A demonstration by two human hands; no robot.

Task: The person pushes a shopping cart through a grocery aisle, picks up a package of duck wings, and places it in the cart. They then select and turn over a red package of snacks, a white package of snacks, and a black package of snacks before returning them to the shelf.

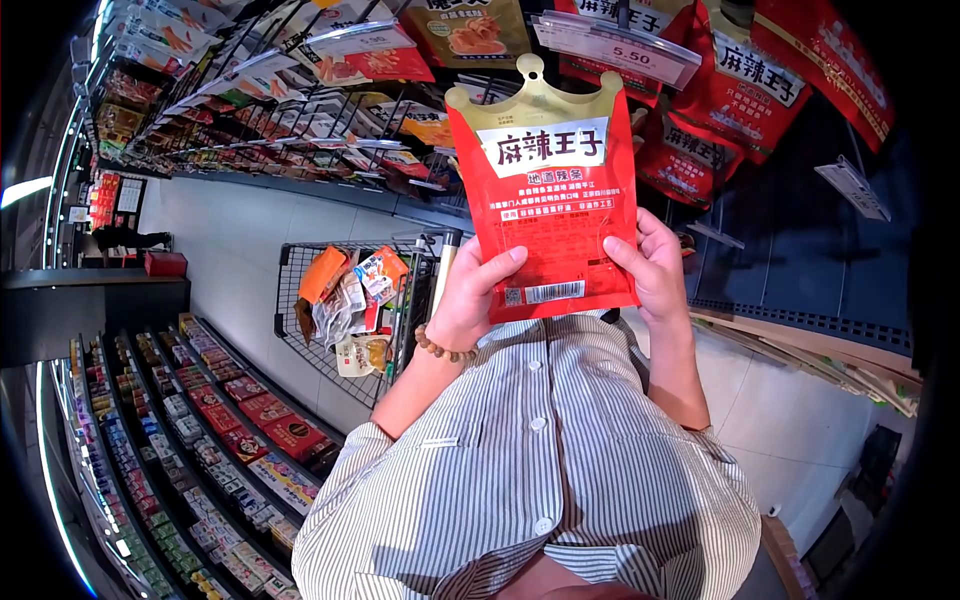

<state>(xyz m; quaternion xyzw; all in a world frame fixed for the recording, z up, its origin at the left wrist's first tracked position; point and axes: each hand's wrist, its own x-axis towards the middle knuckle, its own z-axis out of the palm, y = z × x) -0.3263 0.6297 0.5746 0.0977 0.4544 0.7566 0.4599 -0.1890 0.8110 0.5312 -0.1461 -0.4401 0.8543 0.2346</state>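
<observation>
A red snack bag [553,225] with a gold crown-shaped top is held up in front of my chest, its printed back and barcode facing me. My left hand [478,283] grips the bag's lower left edge, thumb on the front. On the opposite edge my right hand [650,265] pinches it the same way. The fingers behind the bag are partly hidden. A beaded bracelet [446,346] circles my left wrist. Close behind the bag hang similar red bags [748,85] on the rack, above a price tag [620,50] reading 5.50.
A wire shopping cart [290,300] stands to my left with several packaged foods in it, among them an orange packet [323,274]. Racks of hanging snacks [290,110] run along the upper left. Shelves of small boxes [215,420] curve along the lower left. Pale floor tiles [225,230] lie between.
</observation>
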